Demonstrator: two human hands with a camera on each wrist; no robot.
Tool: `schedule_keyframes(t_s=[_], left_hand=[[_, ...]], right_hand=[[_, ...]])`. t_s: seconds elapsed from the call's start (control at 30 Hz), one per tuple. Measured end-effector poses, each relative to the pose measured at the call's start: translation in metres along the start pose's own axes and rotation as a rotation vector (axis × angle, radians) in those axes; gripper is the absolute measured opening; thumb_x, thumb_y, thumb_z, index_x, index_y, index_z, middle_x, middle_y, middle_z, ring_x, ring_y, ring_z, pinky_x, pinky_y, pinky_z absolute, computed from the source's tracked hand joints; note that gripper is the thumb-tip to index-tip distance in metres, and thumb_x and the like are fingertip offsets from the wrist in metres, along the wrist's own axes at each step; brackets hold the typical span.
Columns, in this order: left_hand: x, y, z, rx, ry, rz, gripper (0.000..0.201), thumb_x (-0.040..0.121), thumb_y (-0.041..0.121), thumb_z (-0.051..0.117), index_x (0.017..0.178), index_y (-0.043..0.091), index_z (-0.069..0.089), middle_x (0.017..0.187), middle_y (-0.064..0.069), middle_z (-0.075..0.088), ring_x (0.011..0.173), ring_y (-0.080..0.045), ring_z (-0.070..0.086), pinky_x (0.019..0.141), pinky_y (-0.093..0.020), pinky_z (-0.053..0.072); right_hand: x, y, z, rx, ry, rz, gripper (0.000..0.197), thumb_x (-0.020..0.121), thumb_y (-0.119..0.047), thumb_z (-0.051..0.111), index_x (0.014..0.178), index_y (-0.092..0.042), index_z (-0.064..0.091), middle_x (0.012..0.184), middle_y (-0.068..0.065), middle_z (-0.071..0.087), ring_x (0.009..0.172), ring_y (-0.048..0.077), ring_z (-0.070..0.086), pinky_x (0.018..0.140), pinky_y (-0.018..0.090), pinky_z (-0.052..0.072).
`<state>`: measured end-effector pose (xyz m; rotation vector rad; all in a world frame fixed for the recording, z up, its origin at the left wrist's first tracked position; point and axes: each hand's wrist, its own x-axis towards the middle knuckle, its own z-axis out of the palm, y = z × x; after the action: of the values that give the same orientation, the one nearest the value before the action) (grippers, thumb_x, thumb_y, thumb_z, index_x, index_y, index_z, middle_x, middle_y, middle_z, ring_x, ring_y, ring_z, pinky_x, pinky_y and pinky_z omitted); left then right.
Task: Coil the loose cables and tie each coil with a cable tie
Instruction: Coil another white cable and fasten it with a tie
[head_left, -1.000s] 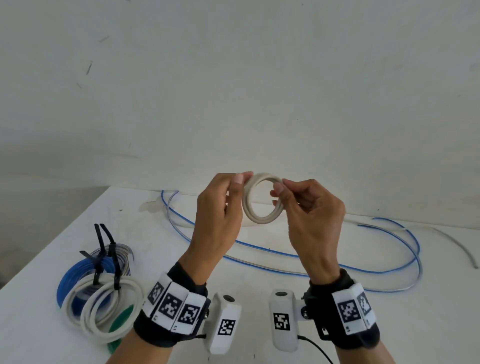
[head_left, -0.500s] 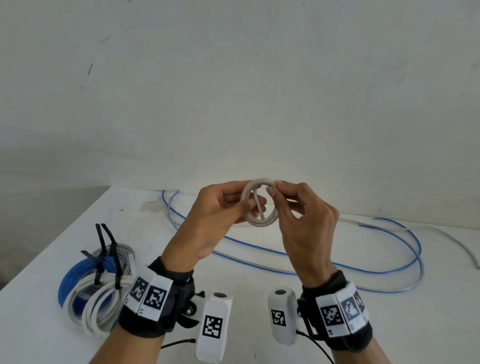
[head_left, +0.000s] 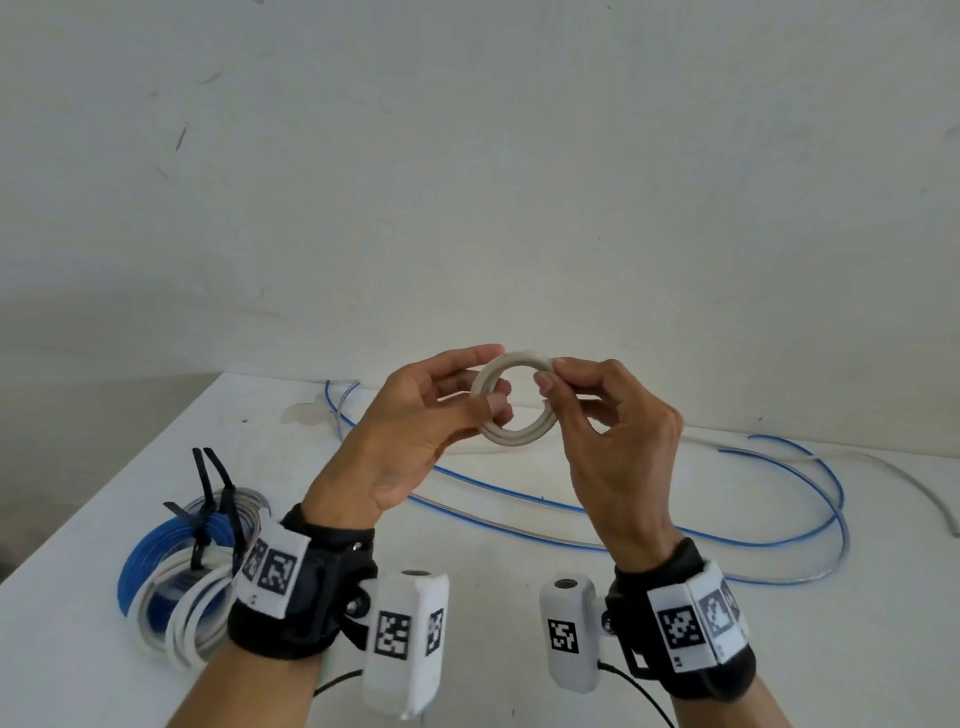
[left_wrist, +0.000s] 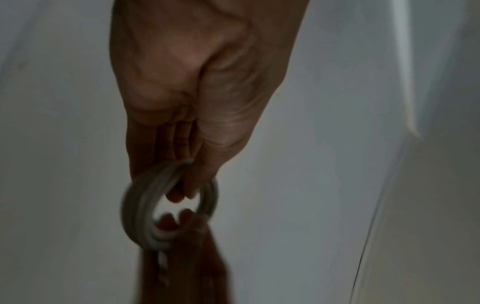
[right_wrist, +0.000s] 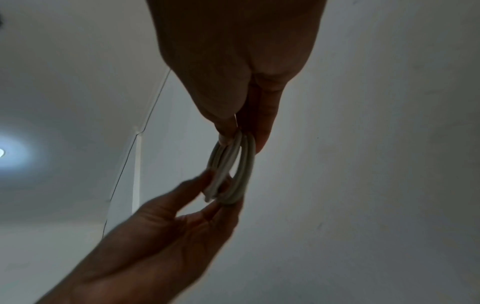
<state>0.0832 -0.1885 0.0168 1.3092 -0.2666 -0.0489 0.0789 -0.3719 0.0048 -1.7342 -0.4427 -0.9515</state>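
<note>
A small coil of pale grey cable (head_left: 515, 434) is held upright in the air above the white table (head_left: 104, 530), between both hands. My left hand (head_left: 483, 400) pinches its left side with thumb and fingers. My right hand (head_left: 548, 375) pinches its upper right edge between thumb and forefinger. The left wrist view shows the coil (left_wrist: 145, 207) blurred, at the fingertips of my left hand (left_wrist: 192, 179). In the right wrist view the coil (right_wrist: 233, 170) is seen edge-on, several turns side by side, below my right hand (right_wrist: 244, 131).
A long loose blue cable (head_left: 649, 538) with a clear one beside it loops across the back and right of the table. At the front left lie blue and white coils (head_left: 171, 582) bound with black cable ties (head_left: 208, 493). A bare wall stands behind.
My left hand has turned palm-up and now pinches the coil's left side. The strand that crossed the ring half a second ago is gone; the ring is open.
</note>
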Motion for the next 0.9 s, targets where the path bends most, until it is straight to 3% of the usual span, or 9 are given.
schedule_keyframes(t_s=[0.1,0.2,0.27,0.33,0.43,0.53,0.63,0.73,0.9], left_hand=[[-0.001,0.001,0.002,0.243,-0.085,0.047,0.050,0.084,0.023,0.082,0.131,0.018,0.062,0.114,-0.004,0.075,0.110,-0.019,0.070,0.096,-0.033,0.056],[-0.001,0.006,0.015,0.143,-0.076,-0.025,0.049,0.093,0.048,0.061,0.122,0.009,0.066,0.081,-0.002,0.069,0.071,-0.019,0.065,0.079,-0.032,0.057],[0.005,0.013,0.028,0.140,-0.066,-0.097,0.049,0.102,0.045,0.050,0.111,-0.001,0.064,0.060,0.003,0.042,0.052,-0.014,0.038,0.062,-0.030,0.049],[0.010,0.019,0.039,0.188,-0.057,-0.154,0.045,0.104,0.047,0.047,0.098,0.005,0.063,0.055,0.007,0.031,0.048,-0.012,0.027,0.054,-0.027,0.040],[0.008,0.019,0.057,0.468,0.008,-0.048,0.053,0.104,0.049,0.046,0.083,0.004,0.062,0.053,0.012,0.043,0.046,-0.007,0.040,0.052,-0.025,0.044],[0.001,0.011,0.075,0.549,-0.075,0.020,0.055,0.106,0.046,0.044,0.079,0.003,0.066,0.060,0.007,0.036,0.052,-0.008,0.038,0.055,-0.025,0.046],[-0.010,0.014,0.097,0.483,-0.259,-0.036,0.049,0.103,0.050,0.049,0.077,0.014,0.069,0.065,0.002,0.032,0.054,-0.010,0.035,0.054,-0.021,0.043],[-0.021,0.012,0.127,0.447,-0.383,-0.095,0.043,0.104,0.042,0.051,0.069,0.023,0.068,0.060,0.009,0.035,0.052,-0.008,0.035,0.054,-0.020,0.042],[-0.030,-0.010,0.206,0.425,-0.316,-0.085,0.040,0.106,0.035,0.050,0.078,0.010,0.063,0.053,0.007,0.040,0.046,-0.010,0.035,0.048,-0.023,0.037]], right_hand=[[0.001,-0.002,-0.007,0.040,-0.082,0.056,0.007,0.088,-0.011,0.079,0.093,-0.013,0.075,0.089,-0.019,0.073,0.081,0.004,0.072,0.072,0.013,0.054],[0.002,-0.003,-0.009,0.063,-0.163,0.083,0.006,0.088,-0.011,0.078,0.092,-0.015,0.076,0.086,-0.017,0.075,0.081,0.006,0.073,0.073,0.016,0.055],[0.000,-0.007,-0.012,0.082,-0.170,0.110,0.004,0.088,-0.013,0.078,0.092,-0.015,0.076,0.085,-0.013,0.076,0.082,0.010,0.073,0.072,0.021,0.057],[-0.002,-0.008,-0.014,0.117,-0.159,0.154,0.003,0.088,-0.015,0.079,0.090,-0.015,0.076,0.084,-0.010,0.077,0.081,0.014,0.074,0.074,0.030,0.060],[-0.008,-0.013,-0.027,0.152,-0.133,0.250,0.006,0.087,-0.014,0.080,0.087,-0.017,0.074,0.084,-0.005,0.078,0.080,0.018,0.075,0.076,0.042,0.062],[-0.013,-0.019,-0.054,0.156,-0.114,0.312,0.008,0.085,-0.013,0.081,0.085,-0.014,0.073,0.082,0.000,0.078,0.079,0.022,0.076,0.077,0.047,0.062],[-0.015,-0.026,-0.092,0.190,-0.156,0.379,0.011,0.085,-0.007,0.080,0.084,-0.001,0.071,0.079,0.010,0.078,0.075,0.028,0.077,0.073,0.045,0.063],[-0.015,-0.032,-0.134,0.261,-0.225,0.492,0.011,0.085,-0.001,0.078,0.085,0.005,0.068,0.080,0.016,0.077,0.072,0.026,0.076,0.070,0.037,0.062],[-0.026,-0.041,-0.202,0.193,-0.132,0.540,0.006,0.089,0.000,0.074,0.088,0.000,0.068,0.083,0.015,0.076,0.075,0.024,0.075,0.073,0.036,0.062]])
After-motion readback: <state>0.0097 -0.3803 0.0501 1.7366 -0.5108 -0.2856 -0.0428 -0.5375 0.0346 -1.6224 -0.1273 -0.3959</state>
